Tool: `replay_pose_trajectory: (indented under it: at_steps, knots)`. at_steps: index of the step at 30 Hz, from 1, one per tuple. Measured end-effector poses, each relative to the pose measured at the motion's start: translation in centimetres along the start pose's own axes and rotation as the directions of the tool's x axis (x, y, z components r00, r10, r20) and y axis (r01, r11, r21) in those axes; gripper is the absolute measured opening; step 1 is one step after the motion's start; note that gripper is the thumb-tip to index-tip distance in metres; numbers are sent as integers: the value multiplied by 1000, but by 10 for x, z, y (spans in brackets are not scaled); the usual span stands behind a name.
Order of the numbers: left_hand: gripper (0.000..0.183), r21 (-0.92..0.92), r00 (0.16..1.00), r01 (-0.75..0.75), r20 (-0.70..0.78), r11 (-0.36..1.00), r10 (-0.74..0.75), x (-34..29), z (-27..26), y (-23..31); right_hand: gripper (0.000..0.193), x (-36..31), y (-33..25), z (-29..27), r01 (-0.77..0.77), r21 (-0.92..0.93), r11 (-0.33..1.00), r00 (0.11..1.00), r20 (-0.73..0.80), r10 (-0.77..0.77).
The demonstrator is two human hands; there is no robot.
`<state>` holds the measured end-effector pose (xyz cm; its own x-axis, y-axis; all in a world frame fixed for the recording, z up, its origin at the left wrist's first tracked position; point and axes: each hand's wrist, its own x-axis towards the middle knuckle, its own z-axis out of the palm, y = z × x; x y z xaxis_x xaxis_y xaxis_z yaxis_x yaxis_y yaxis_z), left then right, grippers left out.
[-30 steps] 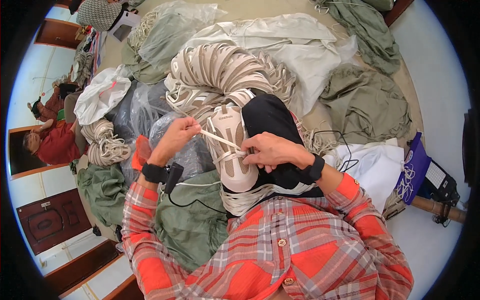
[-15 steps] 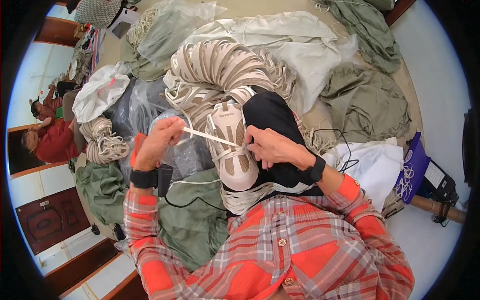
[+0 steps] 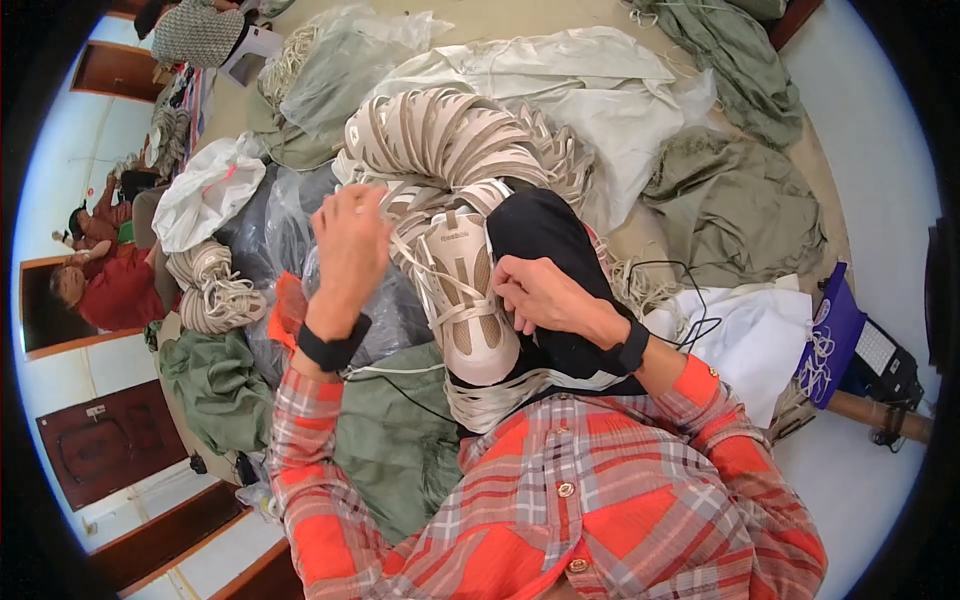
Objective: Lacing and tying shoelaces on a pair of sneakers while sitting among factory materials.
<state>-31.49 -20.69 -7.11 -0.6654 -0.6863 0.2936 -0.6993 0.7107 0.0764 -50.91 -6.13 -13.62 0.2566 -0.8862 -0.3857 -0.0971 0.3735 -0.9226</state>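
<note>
A beige-and-white sneaker (image 3: 466, 262) lies toe toward me against my black-clothed leg (image 3: 545, 250), its pale shoelace (image 3: 468, 312) crossing the tongue and looping loosely at the left side. My right hand (image 3: 555, 295) is at the shoe's right edge, thumb and forefinger pinched together at the lacing. Up and left of the shoe, my left hand (image 3: 350, 250) is raised with its back toward me. Its fingers are bent and partly hidden, so whether a lace end is in them does not show. Behind the shoe, many similar shoe uppers (image 3: 450, 135) are stacked in a curved row.
Clear plastic sheeting (image 3: 385, 300) and green cloth (image 3: 395, 440) lie to the left. Another bundle of uppers (image 3: 212, 290) sits beyond. White cloth (image 3: 745, 335), a black cable (image 3: 700, 290) and a purple holder with laces (image 3: 822, 340) are at right. Other people (image 3: 120, 285) sit far left.
My left hand has risen and moved right, turning its back toward me; the taut lace between the hands no longer shows. My right hand stays at the shoe's edge.
</note>
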Motion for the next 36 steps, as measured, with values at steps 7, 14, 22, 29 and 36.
replay_pose_trajectory:
  at_steps: [7,14,22,29,36]
  knots:
    - [17,-356,862,-299,298,886,411,-27,17,45,11,0,3,1,71,10,997,997,-31,-71]
    - [23,-14,763,-482,485,876,428,-29,19,49,11,7,4,9,127,-229,965,987,-65,-145]
    - [22,-134,974,-200,80,971,212,-25,-5,26,10,6,1,4,146,-165,975,988,-28,-153]
    - [17,-712,867,491,458,502,-197,-127,42,37,8,8,-7,9,12,-66,998,1000,-5,-12]
    - [13,-363,941,222,322,905,-102,-127,30,38,8,10,-5,12,-12,-81,997,999,-38,9]
